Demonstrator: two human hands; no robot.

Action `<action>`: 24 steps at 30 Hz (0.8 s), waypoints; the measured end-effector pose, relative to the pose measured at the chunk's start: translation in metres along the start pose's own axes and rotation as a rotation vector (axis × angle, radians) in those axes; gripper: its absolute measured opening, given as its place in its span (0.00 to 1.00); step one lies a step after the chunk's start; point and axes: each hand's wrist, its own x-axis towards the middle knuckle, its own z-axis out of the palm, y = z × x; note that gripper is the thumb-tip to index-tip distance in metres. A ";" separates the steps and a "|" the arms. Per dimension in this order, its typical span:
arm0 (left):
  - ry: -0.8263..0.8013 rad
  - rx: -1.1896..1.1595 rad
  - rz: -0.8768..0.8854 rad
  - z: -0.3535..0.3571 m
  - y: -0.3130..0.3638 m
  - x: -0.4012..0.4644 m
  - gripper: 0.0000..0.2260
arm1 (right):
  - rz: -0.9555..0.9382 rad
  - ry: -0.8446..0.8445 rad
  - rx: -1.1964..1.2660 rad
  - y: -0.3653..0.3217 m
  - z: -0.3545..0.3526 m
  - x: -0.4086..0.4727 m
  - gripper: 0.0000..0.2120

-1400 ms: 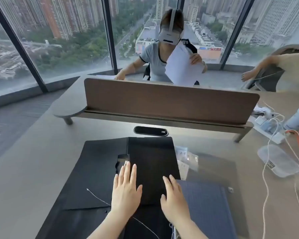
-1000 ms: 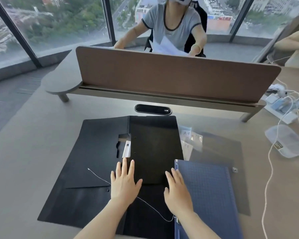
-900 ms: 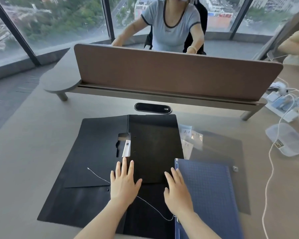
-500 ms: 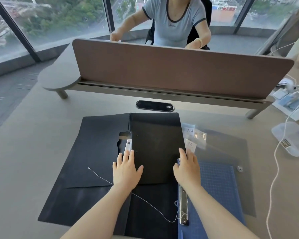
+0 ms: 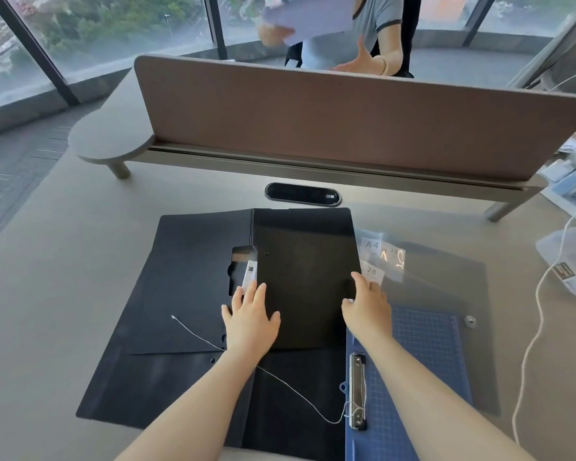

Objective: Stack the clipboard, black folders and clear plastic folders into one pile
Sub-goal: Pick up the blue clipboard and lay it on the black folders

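Fingers (image 5: 256, 294) of left hand (image 5: 250, 322) lie together, flat on the upper flat black plastic folder (image 5: 305, 277). Right hand (image 5: 366, 311) grips its right edge, fingers curled. Blue gridded clipboard (image 5: 423, 361) lies just right, under a clear plastic folder (image 5: 446, 271).

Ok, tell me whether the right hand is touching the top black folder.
Touching. The head view shows the right hand with fingers curled against the right edge of the top black folder.

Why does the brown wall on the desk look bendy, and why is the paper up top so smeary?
Head view: the wide-angle lens bows the brown divider; the raised paper is smeared by motion blur; daylight from the windows puts pale glare on the clear plastic folders; the hands, left and right, look sharp.
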 end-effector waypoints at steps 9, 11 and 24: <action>0.071 0.064 0.102 0.005 0.018 -0.017 0.28 | -0.087 -0.017 -0.213 0.033 -0.014 -0.009 0.24; 0.089 0.029 0.189 0.012 0.029 -0.026 0.25 | -0.075 0.012 -0.205 0.040 -0.017 -0.013 0.22; -0.206 -0.371 -0.005 0.056 0.103 -0.061 0.21 | 0.434 0.016 -0.074 0.116 -0.039 -0.053 0.36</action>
